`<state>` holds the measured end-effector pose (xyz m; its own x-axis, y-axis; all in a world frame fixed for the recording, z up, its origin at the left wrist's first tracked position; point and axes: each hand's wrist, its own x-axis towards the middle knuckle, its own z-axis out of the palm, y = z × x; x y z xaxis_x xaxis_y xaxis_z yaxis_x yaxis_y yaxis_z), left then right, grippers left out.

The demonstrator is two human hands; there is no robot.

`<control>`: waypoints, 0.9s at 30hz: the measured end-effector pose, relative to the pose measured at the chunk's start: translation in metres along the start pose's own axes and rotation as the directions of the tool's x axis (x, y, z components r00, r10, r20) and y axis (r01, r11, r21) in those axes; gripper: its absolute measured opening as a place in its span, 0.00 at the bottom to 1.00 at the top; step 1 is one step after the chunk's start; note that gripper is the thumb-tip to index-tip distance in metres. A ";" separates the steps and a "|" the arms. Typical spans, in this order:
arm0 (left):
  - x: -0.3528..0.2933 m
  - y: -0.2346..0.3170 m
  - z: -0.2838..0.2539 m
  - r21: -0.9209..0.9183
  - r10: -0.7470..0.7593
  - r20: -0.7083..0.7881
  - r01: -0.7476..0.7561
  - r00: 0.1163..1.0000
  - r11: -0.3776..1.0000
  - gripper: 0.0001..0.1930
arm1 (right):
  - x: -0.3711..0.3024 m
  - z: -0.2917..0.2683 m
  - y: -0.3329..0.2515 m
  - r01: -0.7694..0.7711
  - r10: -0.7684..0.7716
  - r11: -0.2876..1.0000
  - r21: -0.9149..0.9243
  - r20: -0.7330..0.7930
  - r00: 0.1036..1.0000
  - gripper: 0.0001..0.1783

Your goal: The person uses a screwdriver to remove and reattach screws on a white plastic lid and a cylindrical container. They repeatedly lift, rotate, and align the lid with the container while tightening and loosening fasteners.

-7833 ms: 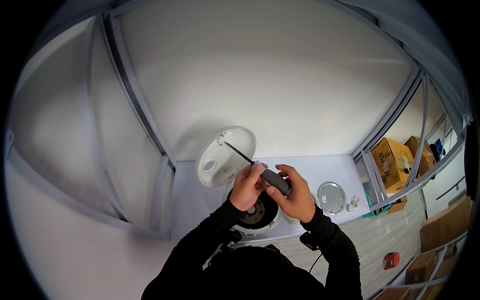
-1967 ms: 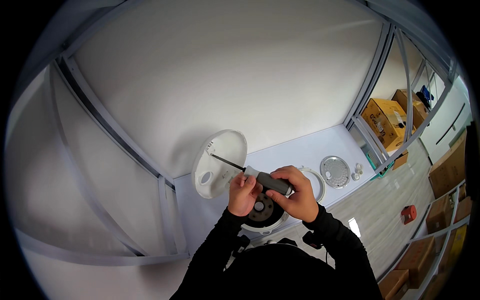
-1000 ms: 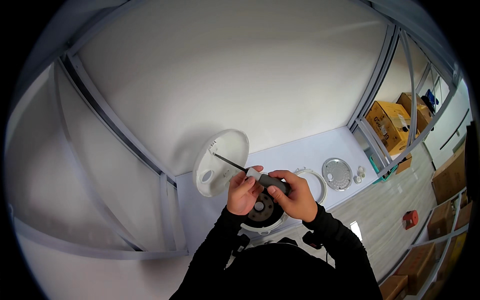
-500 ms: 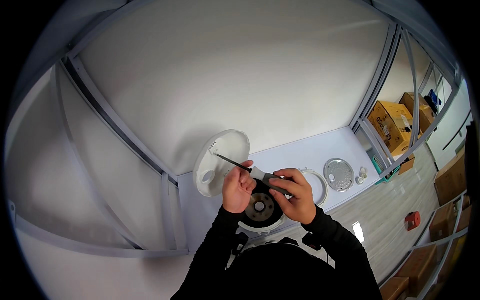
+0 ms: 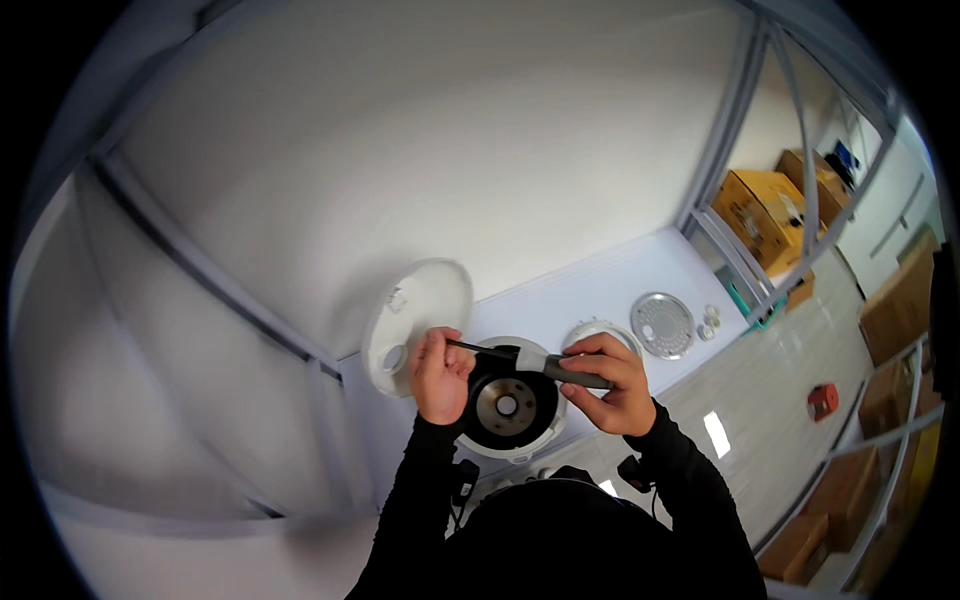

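Note:
My right hand (image 5: 617, 387) is closed around the grey handle of a screwdriver (image 5: 578, 371), level over the cooker base. The screwdriver's dark shaft points left, and its tip end is at the curled fingers of my left hand (image 5: 440, 378), which hide the tip. Below my hands is a round white cooker base (image 5: 548, 437), with a dark inside and a metal heating plate (image 5: 497, 420) with a central hole. A white domed lid (image 5: 405, 318) with a round opening stands upright behind my left hand. Beyond my right hand lies a white ring (image 5: 612, 329), partly hidden.
On the white table (image 5: 560, 292), a perforated metal disc (image 5: 664, 326) and several small white round parts (image 5: 710, 322) lie to the right. Grey frame posts (image 5: 725, 120) rise around the table. Cardboard boxes (image 5: 757, 212) and a red object (image 5: 823, 402) are farther right.
My left hand has slid along the shaft to the screwdriver's tip end. The screwdriver has turned closer to level and moved away from the lid. The whole view has shifted slightly.

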<state>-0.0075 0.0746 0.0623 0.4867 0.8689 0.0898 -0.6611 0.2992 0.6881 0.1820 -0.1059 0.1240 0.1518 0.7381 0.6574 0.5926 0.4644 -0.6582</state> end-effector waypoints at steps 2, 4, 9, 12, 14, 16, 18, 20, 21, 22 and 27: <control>-0.001 0.001 0.003 -0.002 -0.011 0.003 0.011 1.000 1.000 0.15 | -0.006 -0.007 0.001 -0.013 0.013 1.000 0.020 -0.028 1.000 0.17; 0.000 0.002 -0.002 -0.015 -0.028 0.030 0.028 0.999 0.999 0.14 | -0.013 -0.015 -0.002 -0.042 0.043 0.999 0.009 -0.079 0.996 0.17; -0.003 0.008 -0.007 -0.055 -0.151 0.128 0.160 0.980 0.986 0.11 | -0.030 -0.034 0.011 -0.108 0.099 0.994 -0.026 -0.239 0.966 0.17; -0.009 0.005 0.002 0.024 -0.284 0.125 0.284 0.950 0.959 0.09 | -0.037 -0.048 0.023 -0.117 0.090 0.990 -0.076 -0.300 0.950 0.17; -0.012 0.004 0.012 0.283 -0.451 0.105 0.408 0.886 0.868 0.08 | -0.038 -0.059 0.034 -0.130 0.106 0.990 -0.061 -0.306 0.946 0.16; -0.017 0.001 0.033 0.444 -0.566 0.070 0.482 0.822 0.755 0.07 | -0.039 -0.069 0.042 -0.135 0.116 0.990 -0.038 -0.320 0.940 0.16; -0.023 -0.014 0.060 0.568 -0.646 0.083 0.497 0.759 0.656 0.06 | -0.040 -0.088 0.053 -0.127 0.111 0.991 -0.033 -0.305 0.946 0.16; -0.030 -0.035 0.079 0.692 -0.710 0.054 0.487 0.702 0.533 0.06 | -0.042 -0.111 0.069 -0.095 0.081 0.995 -0.037 -0.280 0.956 0.16; -0.035 -0.046 0.087 0.778 -0.692 0.056 0.403 0.719 0.481 0.07 | -0.043 -0.119 0.077 -0.091 0.083 0.996 -0.016 -0.272 0.959 0.16; -0.039 -0.059 0.098 0.800 -0.679 0.060 0.372 0.731 0.471 0.07 | -0.043 -0.132 0.086 -0.090 0.088 0.996 0.001 -0.257 0.962 0.16; -0.041 -0.154 0.129 0.635 -0.650 -0.070 0.536 0.757 0.556 0.08 | -0.055 -0.203 0.126 -0.048 0.052 0.999 0.027 -0.178 0.983 0.16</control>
<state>0.1476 -0.0576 0.0454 0.7578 0.4911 -0.4296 0.2556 0.3822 0.8880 0.4090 -0.1872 0.0799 0.3207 0.6620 0.6774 0.5633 0.4417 -0.6983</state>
